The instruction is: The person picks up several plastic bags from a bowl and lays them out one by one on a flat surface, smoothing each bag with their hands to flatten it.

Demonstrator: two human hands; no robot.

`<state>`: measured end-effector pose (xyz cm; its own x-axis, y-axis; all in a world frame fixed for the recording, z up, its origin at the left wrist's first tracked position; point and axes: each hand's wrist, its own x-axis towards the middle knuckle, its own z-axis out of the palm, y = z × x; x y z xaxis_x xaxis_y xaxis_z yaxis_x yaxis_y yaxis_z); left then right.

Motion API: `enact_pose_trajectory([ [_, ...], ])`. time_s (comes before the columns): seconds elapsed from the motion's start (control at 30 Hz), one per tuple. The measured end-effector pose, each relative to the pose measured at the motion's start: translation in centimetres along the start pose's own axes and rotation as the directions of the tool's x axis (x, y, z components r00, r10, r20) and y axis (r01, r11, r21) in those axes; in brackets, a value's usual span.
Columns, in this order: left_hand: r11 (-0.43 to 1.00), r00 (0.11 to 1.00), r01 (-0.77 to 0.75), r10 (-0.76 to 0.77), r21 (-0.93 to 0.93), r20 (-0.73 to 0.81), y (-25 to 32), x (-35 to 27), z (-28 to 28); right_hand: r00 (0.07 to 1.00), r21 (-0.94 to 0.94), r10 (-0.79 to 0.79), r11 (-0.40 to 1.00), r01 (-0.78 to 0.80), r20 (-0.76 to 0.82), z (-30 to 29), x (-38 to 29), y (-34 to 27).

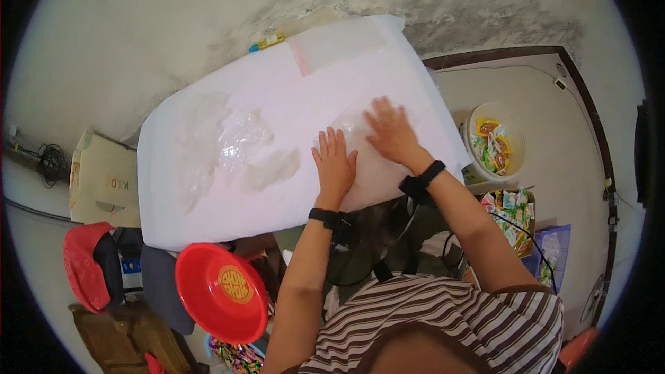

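Observation:
My left hand [333,169] lies palm down with its fingers stretched out, on the near left part of a clear plastic bag [371,179]. Blurred by motion, my right hand [390,132] is spread over the same bag, farther back and to the right; whether it touches the plastic I cannot tell. Neither hand grips anything. The bag is flat on a table with a white cover [291,104]. To the left lie crumpled clear plastic pieces [241,137]. At the back edge rests a flat clear bag [343,49] with a reddish strip.
A yellow bottle [271,40] is by the wall. On the right stand a white bucket [470,140] and a box [531,205], both with small packets. A red basin [197,283] is at the near left, beside a dark chair [161,285]. A cardboard box [106,205] stands left.

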<state>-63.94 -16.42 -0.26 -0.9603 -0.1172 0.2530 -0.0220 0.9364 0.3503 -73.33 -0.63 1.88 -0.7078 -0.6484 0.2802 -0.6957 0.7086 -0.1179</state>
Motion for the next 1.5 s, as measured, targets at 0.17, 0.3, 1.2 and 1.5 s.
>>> enact_pose_trajectory([
  [0.17, 0.993, 0.992, 0.024, -0.039, 0.118, 0.12, -0.1, 1.5, 0.7, 0.935, 0.067, -0.292, 0.956, 0.284, 0.201, 1.5, 4.1, 0.3],
  [0.3, 0.988, 0.98, 0.027, -0.056, 0.15, 0.191, -1.1, 1.0, 0.4, 0.94, 0.022, -0.077, 0.997, 0.074, 0.332, 2.3, 4.9, 2.6],
  [1.2, 0.979, 0.953, -0.204, 0.2, -0.007, 0.228, 1.4, -2.5, -2.3, 0.983, 0.123, 0.066, 0.989, -0.087, 0.17, -3.0, -5.5, 7.1],
  [1.5, 0.945, 0.945, -0.324, 0.322, -0.035, -0.061, -1.0, -5.0, -1.9, 0.98, 0.064, -0.196, 0.978, 0.198, -0.033, -0.7, -5.4, 6.7],
])
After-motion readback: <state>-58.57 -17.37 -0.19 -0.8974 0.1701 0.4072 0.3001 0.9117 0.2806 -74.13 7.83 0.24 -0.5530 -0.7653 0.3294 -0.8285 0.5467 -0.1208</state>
